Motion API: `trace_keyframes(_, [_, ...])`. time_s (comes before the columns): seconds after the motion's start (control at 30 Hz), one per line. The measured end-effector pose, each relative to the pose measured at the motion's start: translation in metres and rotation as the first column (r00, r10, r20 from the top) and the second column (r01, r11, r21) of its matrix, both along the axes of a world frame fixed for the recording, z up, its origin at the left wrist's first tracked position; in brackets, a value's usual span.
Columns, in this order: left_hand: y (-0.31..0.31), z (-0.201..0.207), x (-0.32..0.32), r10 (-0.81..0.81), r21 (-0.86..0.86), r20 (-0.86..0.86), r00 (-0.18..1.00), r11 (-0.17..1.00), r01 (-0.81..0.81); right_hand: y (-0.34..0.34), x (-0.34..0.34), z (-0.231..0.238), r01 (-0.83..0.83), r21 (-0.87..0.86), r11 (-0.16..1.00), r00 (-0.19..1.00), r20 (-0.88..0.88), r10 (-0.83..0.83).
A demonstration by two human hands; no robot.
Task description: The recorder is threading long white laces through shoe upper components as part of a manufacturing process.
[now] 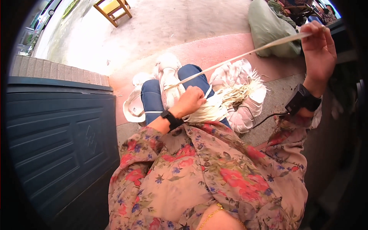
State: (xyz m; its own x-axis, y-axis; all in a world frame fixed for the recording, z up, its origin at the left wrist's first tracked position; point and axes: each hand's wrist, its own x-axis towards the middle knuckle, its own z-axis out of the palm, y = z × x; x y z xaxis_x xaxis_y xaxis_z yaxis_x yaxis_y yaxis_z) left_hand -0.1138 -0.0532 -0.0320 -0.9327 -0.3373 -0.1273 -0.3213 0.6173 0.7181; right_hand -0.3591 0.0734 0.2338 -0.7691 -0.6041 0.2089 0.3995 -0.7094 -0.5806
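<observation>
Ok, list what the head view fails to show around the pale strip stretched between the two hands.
- Left hand: its fingers curl under, hiding the near end of the pale flat fibre strip.
- Cream fibre bundle on the lap: its near part is behind that hand.
- Right hand: the strip's far end is overexposed, and the grip is unclear.

Sunlit concrete floor (168, 23); wooden chair (113, 9)

chair (113, 9): cut off by the top edge
strip's (245, 54) near end: hidden behind left hand (190, 100)
car (46, 13): blurred, small
</observation>
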Motion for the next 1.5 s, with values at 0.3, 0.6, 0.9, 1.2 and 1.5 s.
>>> trace_keyframes(0.3, [-0.074,0.156,0.173,0.752,0.879,-0.165,0.638,0.406,-0.251,0.084,-0.090,-0.091,-0.262,-0.010,0.965,0.945,0.197,0.259])
trace_keyframes(0.6, [-0.080,0.171,0.229,0.851,0.893,-0.332,0.406,0.422,-0.154,0.121,-0.140,-0.138,-0.035,0.077,0.996,0.985,0.171,0.021])
trace_keyframes(0.9, [-0.130,0.188,0.281,0.890,0.893,-0.435,0.138,0.445,-0.058,0.087,-0.126,-0.180,0.117,0.495,0.861,0.993,-0.071,-0.094])
trace_keyframes(1.2, [-0.098,0.043,0.164,0.765,0.372,0.036,0.643,0.587,-0.719,-0.040,0.089,-0.268,-0.022,0.920,0.391,0.525,-0.322,0.788])
trace_keyframes(1.5, [-0.039,0.001,0.095,0.562,0.184,0.074,0.824,0.804,-0.565,-0.075,0.139,-0.276,0.383,0.803,0.458,0.277,-0.572,0.772])
